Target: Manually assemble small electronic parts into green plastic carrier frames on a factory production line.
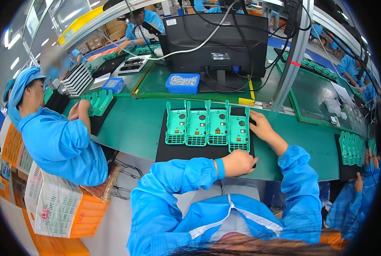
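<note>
Four green plastic housings stand side by side on a black mat in front of me. The rightmost housing sits slightly nearer to me than its neighbour, the third housing. My right hand holds the far right edge of that rightmost housing between thumb and fingers. Close against its near end is my left hand, closed, with the thumb pointing right; what its fingers hold, if anything, is hidden. A blue band circles my left wrist. Each housing has a round hole and a slotted grid at its near end.
Beyond the mat stand a blue bin of small pale parts and a monitor with hanging cables. A metal post rises at the right. At left a co-worker handles green housings; more housings lie at right.
</note>
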Demonstrator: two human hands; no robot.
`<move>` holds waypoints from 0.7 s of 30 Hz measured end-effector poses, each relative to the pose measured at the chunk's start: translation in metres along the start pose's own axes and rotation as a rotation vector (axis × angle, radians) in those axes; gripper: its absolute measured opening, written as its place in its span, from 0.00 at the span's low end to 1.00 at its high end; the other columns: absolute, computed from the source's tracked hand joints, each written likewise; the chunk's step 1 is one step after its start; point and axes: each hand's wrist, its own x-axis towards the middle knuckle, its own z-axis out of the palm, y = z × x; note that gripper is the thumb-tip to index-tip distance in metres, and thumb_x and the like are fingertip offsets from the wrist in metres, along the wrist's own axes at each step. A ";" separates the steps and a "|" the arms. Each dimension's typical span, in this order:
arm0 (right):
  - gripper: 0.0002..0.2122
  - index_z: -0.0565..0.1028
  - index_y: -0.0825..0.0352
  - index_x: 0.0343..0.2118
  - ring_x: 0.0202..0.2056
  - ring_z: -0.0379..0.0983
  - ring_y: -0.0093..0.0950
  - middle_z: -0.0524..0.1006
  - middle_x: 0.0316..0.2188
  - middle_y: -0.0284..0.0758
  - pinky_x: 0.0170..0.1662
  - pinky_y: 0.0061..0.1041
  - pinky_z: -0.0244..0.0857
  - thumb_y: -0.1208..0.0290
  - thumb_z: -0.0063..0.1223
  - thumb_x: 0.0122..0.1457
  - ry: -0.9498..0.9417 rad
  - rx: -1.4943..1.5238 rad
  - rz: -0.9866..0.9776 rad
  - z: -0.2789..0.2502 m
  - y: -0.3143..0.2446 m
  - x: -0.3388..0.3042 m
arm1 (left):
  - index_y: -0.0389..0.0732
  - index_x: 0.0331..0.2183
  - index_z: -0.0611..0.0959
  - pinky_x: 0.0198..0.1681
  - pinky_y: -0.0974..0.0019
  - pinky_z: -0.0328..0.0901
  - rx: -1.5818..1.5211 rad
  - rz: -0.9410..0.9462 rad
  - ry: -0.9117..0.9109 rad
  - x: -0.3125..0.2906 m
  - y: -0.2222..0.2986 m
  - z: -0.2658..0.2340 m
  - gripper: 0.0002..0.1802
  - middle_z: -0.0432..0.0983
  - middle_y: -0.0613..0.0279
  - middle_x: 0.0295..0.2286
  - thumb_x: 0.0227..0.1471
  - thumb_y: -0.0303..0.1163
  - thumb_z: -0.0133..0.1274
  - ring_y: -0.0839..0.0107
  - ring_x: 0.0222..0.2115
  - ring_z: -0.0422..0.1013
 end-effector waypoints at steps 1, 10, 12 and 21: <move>0.22 0.70 0.64 0.51 0.51 0.65 0.46 0.67 0.55 0.44 0.55 0.37 0.59 0.75 0.49 0.50 0.018 0.027 -0.029 0.005 0.000 0.005 | 0.35 0.42 0.79 0.23 0.64 0.66 -0.008 0.011 0.014 0.000 -0.002 -0.001 0.24 0.71 0.63 0.19 0.48 0.43 0.55 0.67 0.21 0.71; 0.20 0.73 0.63 0.49 0.50 0.66 0.40 0.71 0.52 0.37 0.54 0.35 0.58 0.72 0.51 0.50 0.158 -0.101 -0.049 0.041 0.030 0.028 | 0.47 0.20 0.85 0.21 0.61 0.63 -0.496 -0.509 0.074 0.027 -0.066 -0.048 0.19 0.73 0.59 0.15 0.52 0.48 0.52 0.63 0.18 0.70; 0.21 0.72 0.62 0.51 0.48 0.69 0.37 0.71 0.51 0.38 0.53 0.32 0.60 0.71 0.54 0.51 0.216 -0.030 -0.095 0.044 0.036 0.027 | 0.43 0.17 0.84 0.19 0.69 0.57 -1.006 -0.700 0.425 0.028 -0.095 -0.048 0.22 0.70 0.70 0.14 0.54 0.46 0.52 0.80 0.15 0.61; 0.09 0.74 0.66 0.39 0.41 0.69 0.30 0.73 0.38 0.35 0.44 0.25 0.63 0.74 0.56 0.54 0.365 0.318 -0.044 0.013 -0.009 0.027 | 0.24 0.52 0.65 0.55 0.62 0.62 -2.263 -0.849 0.648 0.002 -0.136 -0.024 0.29 0.66 0.48 0.46 0.59 0.40 0.44 0.60 0.48 0.66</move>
